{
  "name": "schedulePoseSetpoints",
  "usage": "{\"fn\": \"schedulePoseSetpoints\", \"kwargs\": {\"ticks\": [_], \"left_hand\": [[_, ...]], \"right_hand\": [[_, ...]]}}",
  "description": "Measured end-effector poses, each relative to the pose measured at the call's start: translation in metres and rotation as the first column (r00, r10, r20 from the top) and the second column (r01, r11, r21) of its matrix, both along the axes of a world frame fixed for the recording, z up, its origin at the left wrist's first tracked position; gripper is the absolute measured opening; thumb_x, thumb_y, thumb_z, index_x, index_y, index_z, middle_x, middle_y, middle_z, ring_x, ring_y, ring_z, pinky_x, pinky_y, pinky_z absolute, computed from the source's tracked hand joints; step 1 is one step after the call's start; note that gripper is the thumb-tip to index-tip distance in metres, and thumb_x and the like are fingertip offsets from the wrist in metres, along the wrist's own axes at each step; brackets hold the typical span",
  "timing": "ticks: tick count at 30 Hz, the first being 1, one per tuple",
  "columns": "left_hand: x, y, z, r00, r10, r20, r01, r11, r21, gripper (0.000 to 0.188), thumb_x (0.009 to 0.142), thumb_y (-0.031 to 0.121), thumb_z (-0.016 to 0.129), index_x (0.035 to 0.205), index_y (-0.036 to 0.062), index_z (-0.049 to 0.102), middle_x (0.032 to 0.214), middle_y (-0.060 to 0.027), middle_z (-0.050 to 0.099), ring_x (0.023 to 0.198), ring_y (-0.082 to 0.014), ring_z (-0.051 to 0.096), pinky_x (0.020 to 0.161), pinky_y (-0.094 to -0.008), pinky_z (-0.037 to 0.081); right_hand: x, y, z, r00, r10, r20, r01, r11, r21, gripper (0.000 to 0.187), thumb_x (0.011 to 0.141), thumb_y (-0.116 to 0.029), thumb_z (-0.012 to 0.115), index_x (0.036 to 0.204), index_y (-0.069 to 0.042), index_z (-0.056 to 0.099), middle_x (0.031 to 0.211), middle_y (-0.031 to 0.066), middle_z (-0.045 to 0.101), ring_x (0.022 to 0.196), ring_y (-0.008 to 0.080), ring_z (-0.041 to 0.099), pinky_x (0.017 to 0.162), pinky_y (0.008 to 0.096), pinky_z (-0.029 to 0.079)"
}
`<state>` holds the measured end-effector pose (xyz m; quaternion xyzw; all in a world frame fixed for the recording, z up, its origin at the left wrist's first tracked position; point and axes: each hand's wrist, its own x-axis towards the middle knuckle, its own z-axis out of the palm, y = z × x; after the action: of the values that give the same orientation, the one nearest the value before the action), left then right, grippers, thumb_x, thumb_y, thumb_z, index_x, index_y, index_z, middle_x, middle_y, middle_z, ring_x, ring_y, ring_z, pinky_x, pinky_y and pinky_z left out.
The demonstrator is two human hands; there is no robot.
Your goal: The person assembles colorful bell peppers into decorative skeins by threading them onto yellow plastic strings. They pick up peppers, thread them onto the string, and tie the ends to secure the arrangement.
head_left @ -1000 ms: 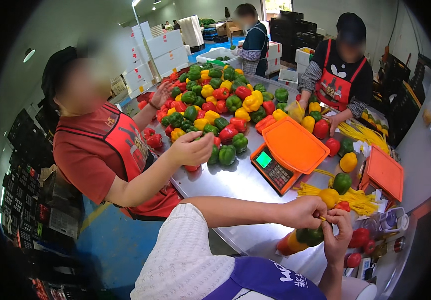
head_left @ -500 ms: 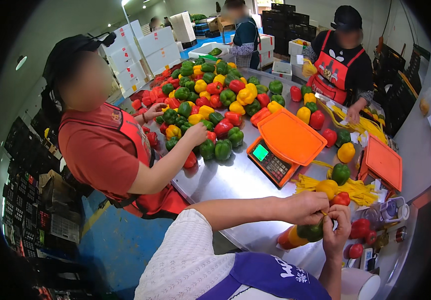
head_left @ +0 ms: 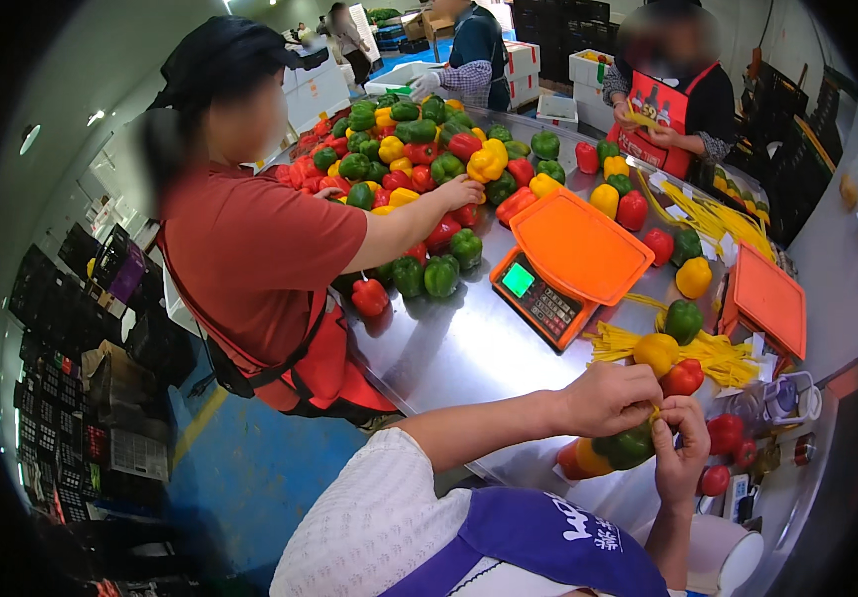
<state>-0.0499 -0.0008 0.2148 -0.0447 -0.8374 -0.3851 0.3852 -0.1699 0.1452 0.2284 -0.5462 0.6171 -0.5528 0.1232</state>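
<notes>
My left hand (head_left: pixel 611 398) and my right hand (head_left: pixel 683 450) meet over a row of bell peppers at the table's near right. The fingers of both are closed in a pinch on a thin yellow strip (head_left: pixel 654 412) at the row's end. Below them, a green bell pepper (head_left: pixel 628 448) lies beside a yellow one (head_left: pixel 591 456) and a red one (head_left: pixel 568 463); whether a clear wrap holds them cannot be made out. Just beyond my hands sit a yellow pepper (head_left: pixel 656 353), a red pepper (head_left: pixel 683 377) and a bunch of yellow strips (head_left: pixel 726 360).
An orange scale (head_left: pixel 580 249) stands mid-table, with a second orange scale (head_left: pixel 767 298) at right. Mixed peppers (head_left: pixel 419 149) are heaped beyond. Co-workers stand left (head_left: pixel 260 229), far right (head_left: pixel 663 104) and at the back (head_left: pixel 479 60). A plastic jug (head_left: pixel 782 401) is near the right edge.
My hands keep pinching the yellow strip, slightly shifted. The left co-worker now reaches farther across the heap, and a red pepper stands near them. The far-right co-worker has raised both hands, holding something yellow.
</notes>
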Motion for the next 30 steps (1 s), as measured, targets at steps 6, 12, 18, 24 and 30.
{"fn": "schedulePoseSetpoints", "kwargs": {"ticks": [6,12,18,24,30], "left_hand": [[-0.001,0.008,-0.012,0.998,-0.052,-0.037,0.056,0.99,0.129,0.012,0.081,0.003,0.065,0.091,0.0043,0.06,0.081,-0.0101,0.059,0.075,-0.0285,0.059,0.067,-0.0369,0.047],[0.003,0.011,-0.012,0.998,-0.047,-0.052,0.056,0.98,0.192,0.015,0.082,0.001,0.064,0.096,0.0043,0.065,0.079,-0.0091,0.056,0.072,-0.0239,0.056,0.064,-0.0329,0.045],[0.005,0.015,-0.009,1.0,0.022,-0.013,-0.021,0.995,0.097,0.017,0.083,0.0,0.061,0.098,0.0063,0.065,0.076,-0.0083,0.053,0.07,-0.0252,0.054,0.062,-0.034,0.043],[0.005,0.014,-0.013,1.0,0.011,0.01,-0.012,0.996,0.094,0.019,0.083,0.0,0.061,0.1,0.0064,0.064,0.078,-0.0084,0.053,0.071,-0.0256,0.054,0.063,-0.0345,0.043],[0.006,0.007,-0.011,1.0,-0.024,-0.009,0.025,0.987,0.157,0.015,0.084,-0.001,0.061,0.097,0.0055,0.062,0.078,-0.0084,0.054,0.072,-0.0245,0.055,0.064,-0.034,0.044]], "right_hand": [[-0.023,-0.004,0.002,0.957,0.171,0.236,-0.194,0.978,0.08,0.017,0.076,0.009,0.064,0.09,0.0,0.061,0.09,0.004,0.052,0.077,0.011,0.05,0.068,0.0218,0.04],[-0.025,-0.007,-0.001,0.978,0.163,0.131,-0.173,0.982,0.072,0.019,0.073,0.011,0.066,0.089,0.001,0.064,0.086,0.0077,0.057,0.079,0.0149,0.058,0.069,0.0243,0.047],[-0.02,-0.001,-0.004,0.991,0.125,-0.04,-0.124,0.992,0.025,0.015,0.075,0.01,0.065,0.085,0.001,0.06,0.082,0.0099,0.057,0.074,0.0179,0.058,0.065,0.0256,0.046],[-0.015,-0.004,-0.002,0.989,0.111,-0.103,-0.115,0.993,-0.037,0.015,0.075,0.009,0.066,0.084,0.001,0.058,0.081,0.0101,0.057,0.073,0.0201,0.057,0.063,0.0273,0.045],[-0.021,-0.013,0.002,0.968,0.179,-0.175,-0.19,0.981,-0.046,0.015,0.073,0.009,0.066,0.083,-0.001,0.059,0.08,0.0088,0.056,0.067,0.0186,0.054,0.057,0.0267,0.042]]}}
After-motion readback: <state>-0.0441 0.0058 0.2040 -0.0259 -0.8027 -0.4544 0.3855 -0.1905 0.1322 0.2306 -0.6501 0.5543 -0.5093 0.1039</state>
